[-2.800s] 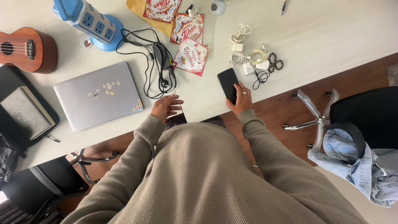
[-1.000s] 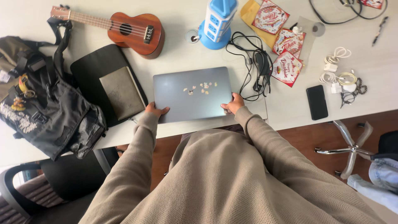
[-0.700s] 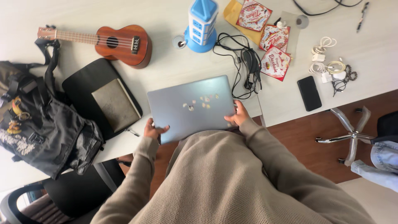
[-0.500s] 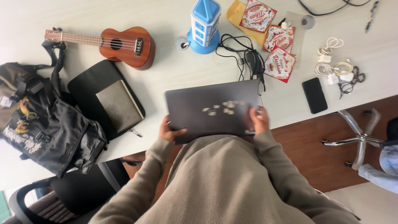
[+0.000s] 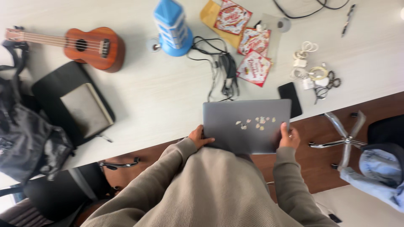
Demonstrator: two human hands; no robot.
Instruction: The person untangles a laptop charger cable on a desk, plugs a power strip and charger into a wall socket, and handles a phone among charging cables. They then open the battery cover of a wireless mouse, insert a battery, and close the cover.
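I hold a closed grey laptop (image 5: pixel 246 124) with small stickers on its lid, lifted off the white desk (image 5: pixel 160 96) and raised in front of my chest. My left hand (image 5: pixel 199 138) grips its near left edge, thumb on the lid. On the near right edge my right hand (image 5: pixel 288 137) is clamped, fingers over the top. The laptop's far right corner covers part of a black phone (image 5: pixel 291 98) lying on the desk.
A ukulele (image 5: pixel 90 46), blue tower power strip (image 5: pixel 171 27), tangled black cables (image 5: pixel 225 69), red printed packets (image 5: pixel 250 54), white chargers (image 5: pixel 309 69) and a pen (image 5: pixel 347 14) lie on the desk. A notebook on a black sleeve (image 5: pixel 82 107) and a black bag (image 5: pixel 25 138) sit left. Chairs (image 5: pixel 349 134) stand nearby.
My right hand left the phone. Both hands took the laptop by its near edge, lifted it off the desk and carried it rightward toward my chest. The view swung right.
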